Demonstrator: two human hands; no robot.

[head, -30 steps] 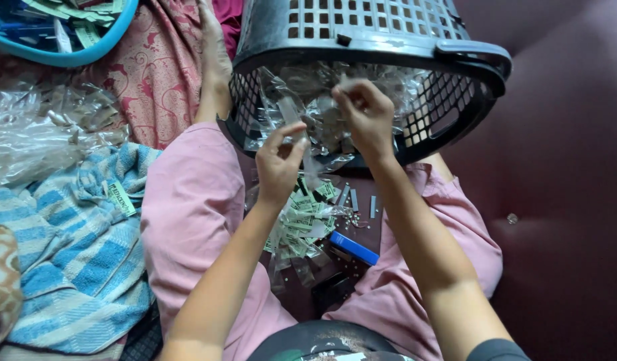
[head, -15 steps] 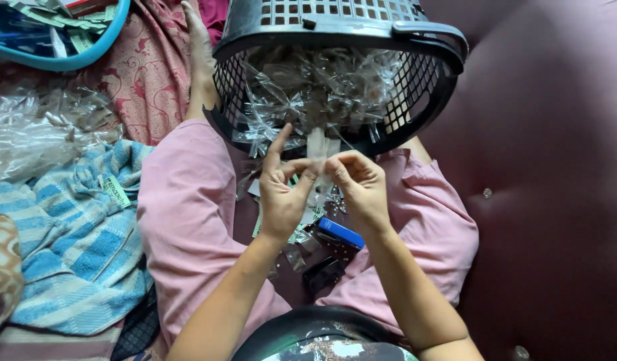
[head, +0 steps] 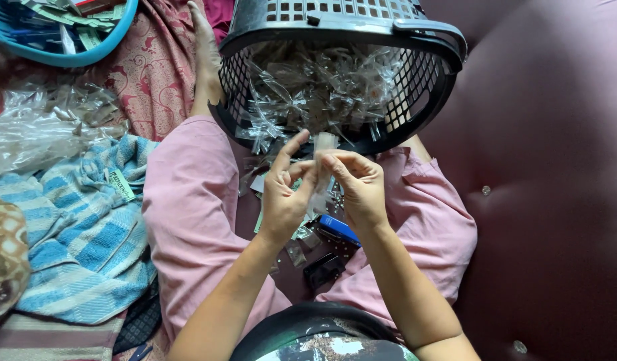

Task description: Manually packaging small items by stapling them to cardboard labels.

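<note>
Both hands are pinched on one small clear plastic bag (head: 324, 150): left hand (head: 285, 194) grips its left edge, right hand (head: 358, 184) its right, just near of the black basket (head: 429, 87).

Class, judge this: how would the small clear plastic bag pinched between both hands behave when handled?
The small clear plastic bag looks thin and crinkly, so probably floppy and very light. Its glossy film may slip between the fingers; both hands pinch it.
</note>
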